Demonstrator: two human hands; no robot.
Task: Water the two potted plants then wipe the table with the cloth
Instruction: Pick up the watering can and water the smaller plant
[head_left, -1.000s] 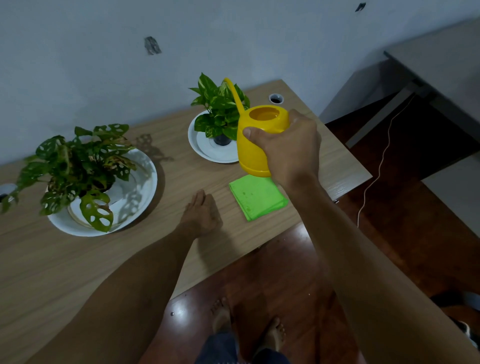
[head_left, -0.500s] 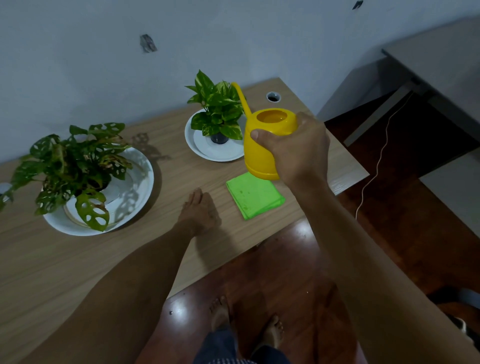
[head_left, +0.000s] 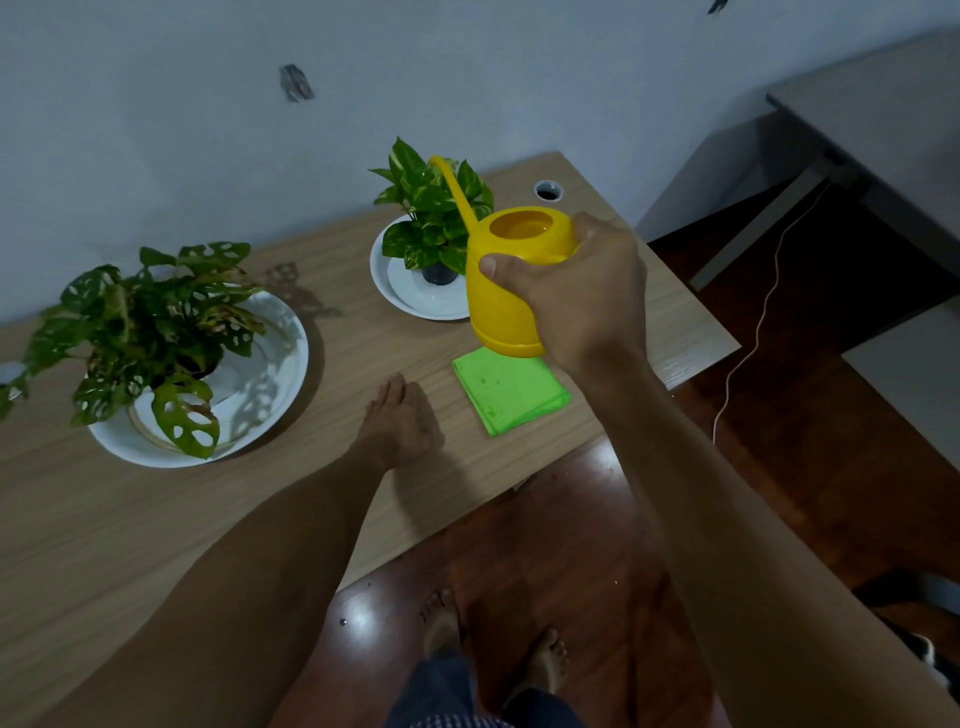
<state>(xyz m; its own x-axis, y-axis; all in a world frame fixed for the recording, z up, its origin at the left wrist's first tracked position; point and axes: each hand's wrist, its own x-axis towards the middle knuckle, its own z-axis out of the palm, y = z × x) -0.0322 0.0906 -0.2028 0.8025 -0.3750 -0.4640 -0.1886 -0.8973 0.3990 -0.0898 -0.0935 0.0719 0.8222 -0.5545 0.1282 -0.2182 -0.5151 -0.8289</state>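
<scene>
My right hand (head_left: 576, 296) grips a yellow watering can (head_left: 506, 280) held in the air above the table, its thin spout reaching up over the small leafy plant (head_left: 434, 208). That plant stands in a dark pot on a white plate (head_left: 400, 283) at the back. A larger plant with holed leaves (head_left: 140, 327) sits in a white dish (head_left: 270, 374) on the left. A folded green cloth (head_left: 511, 392) lies flat just under the can. My left hand (head_left: 400, 423) rests palm down on the wooden table (head_left: 104, 519), fingers together, holding nothing.
The table's right edge and front edge are close to the cloth. A round cable hole (head_left: 548, 191) sits in the far corner. A white cable (head_left: 753, 332) hangs over the dark floor. A grey desk (head_left: 883, 114) stands at the right. Bare feet (head_left: 493, 639) are below.
The can and my right hand have shifted slightly right and back from the small plant, the spout staying over its leaves. My left hand has not moved.
</scene>
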